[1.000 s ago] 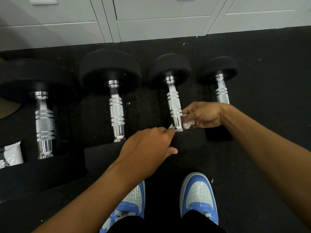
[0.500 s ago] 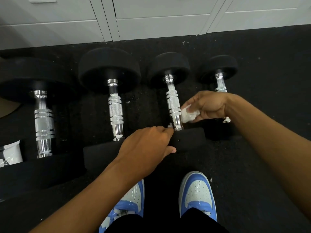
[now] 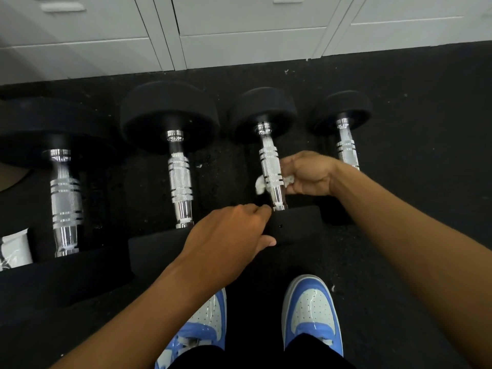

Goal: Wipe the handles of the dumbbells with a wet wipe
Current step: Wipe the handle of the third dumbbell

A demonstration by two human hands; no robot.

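Several black dumbbells with chrome handles lie side by side on the dark floor. My right hand [image 3: 306,173] holds a white wet wipe [image 3: 261,185] wrapped under and around the lower part of the third dumbbell's handle [image 3: 269,161]. The wipe shows on both sides of the bar. My left hand [image 3: 229,233] grips the near black head [image 3: 295,222] of that same dumbbell, fingers over its top edge. The other handles lie at far left [image 3: 65,198], left of centre [image 3: 181,179] and right [image 3: 346,150], partly hidden by my right wrist.
White cabinet fronts [image 3: 239,30] run along the back. A white packet [image 3: 14,247] lies at the left edge between dumbbell heads. My blue and white shoes [image 3: 311,310] stand just in front of the dumbbells.
My right hand, which had lifted the wipe off to the right of the bar, has come back and wrapped it round the third handle higher up. My left hand has stayed on the near head.
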